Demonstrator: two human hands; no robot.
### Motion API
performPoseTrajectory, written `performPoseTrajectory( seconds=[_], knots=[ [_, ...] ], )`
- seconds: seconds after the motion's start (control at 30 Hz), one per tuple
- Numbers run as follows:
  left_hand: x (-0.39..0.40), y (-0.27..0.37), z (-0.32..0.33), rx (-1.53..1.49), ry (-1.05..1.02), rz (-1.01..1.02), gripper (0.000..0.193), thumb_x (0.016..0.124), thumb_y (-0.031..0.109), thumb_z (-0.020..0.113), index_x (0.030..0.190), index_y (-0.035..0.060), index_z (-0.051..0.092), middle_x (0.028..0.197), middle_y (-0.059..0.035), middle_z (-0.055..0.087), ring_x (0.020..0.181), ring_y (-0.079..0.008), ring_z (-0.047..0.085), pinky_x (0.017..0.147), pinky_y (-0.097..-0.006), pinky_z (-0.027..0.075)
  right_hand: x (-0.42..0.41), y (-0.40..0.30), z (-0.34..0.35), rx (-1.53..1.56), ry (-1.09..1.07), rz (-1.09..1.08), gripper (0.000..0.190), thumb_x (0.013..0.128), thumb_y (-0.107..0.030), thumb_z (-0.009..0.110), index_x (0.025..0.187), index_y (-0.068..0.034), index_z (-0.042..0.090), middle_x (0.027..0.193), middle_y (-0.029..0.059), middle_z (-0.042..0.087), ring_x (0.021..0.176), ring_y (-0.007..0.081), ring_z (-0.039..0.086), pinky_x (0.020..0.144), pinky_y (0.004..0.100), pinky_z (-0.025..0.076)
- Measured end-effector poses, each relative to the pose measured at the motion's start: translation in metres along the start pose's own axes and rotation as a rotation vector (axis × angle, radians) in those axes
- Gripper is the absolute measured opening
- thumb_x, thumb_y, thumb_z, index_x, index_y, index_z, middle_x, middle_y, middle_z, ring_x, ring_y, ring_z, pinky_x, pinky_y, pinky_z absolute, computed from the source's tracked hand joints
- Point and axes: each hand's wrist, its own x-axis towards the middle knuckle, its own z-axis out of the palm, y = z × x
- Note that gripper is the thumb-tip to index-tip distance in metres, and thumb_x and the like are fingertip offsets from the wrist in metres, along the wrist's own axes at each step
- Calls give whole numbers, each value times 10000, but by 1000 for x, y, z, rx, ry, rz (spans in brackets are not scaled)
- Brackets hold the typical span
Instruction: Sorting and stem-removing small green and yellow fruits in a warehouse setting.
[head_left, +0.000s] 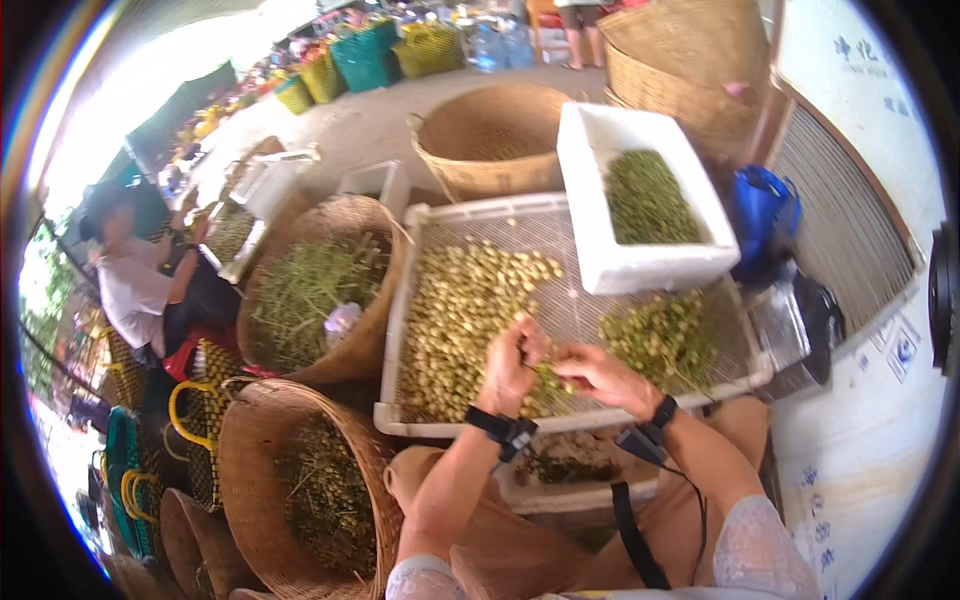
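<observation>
My left hand (514, 364) is over a white mesh tray (570, 262), its fingers curled; what lies inside them is hidden. Close beside it, my right hand (604, 379) pinches a green sprig (551, 390) with thin stems that hang between the two hands. Beneath and left of my left hand spreads a layer of pale yellow-green round buds or small fruits (457, 322). To the right of my right hand lies a heap of stemmed green clusters (664, 337), on the same tray.
A white foam box (660, 266) of small green bits rests on the tray's far right. Woven baskets with stems (315, 285) and dried-looking clusters (330, 487) stand at left. Beyond is a large basket (487, 176). A person (139, 277) sits at left; a white wall (847, 465) borders the right.
</observation>
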Motion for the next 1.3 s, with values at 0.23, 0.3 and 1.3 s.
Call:
performPoseTrajectory(
  seconds=[0.23,0.3,1.3],
  knots=[
    [3,-4,11,-38,58,-90,245,963,178,328,737,99,383,633,28,302,524,-82,239,468,-236,235,-13,-12,-2,-499,103,-158,140,803,-89,565,879,28,558,677,2,526,566,44,468,481,198,386],
    [1,-5,4,-59,-8,-99,175,964,162,326,834,84,415,680,34,367,549,-67,290,469,-205,265,-9,-7,-5,-583,71,-252,125,789,-57,571,864,42,561,696,15,542,603,57,486,521,216,409],
    [2,25,-19,-356,40,-106,194,975,182,312,868,64,423,685,23,367,547,-74,304,451,-212,296,60,-104,-168,519,660,-622,140,762,-1,497,704,-82,399,603,18,346,534,109,323,510,253,301]
  ],
)
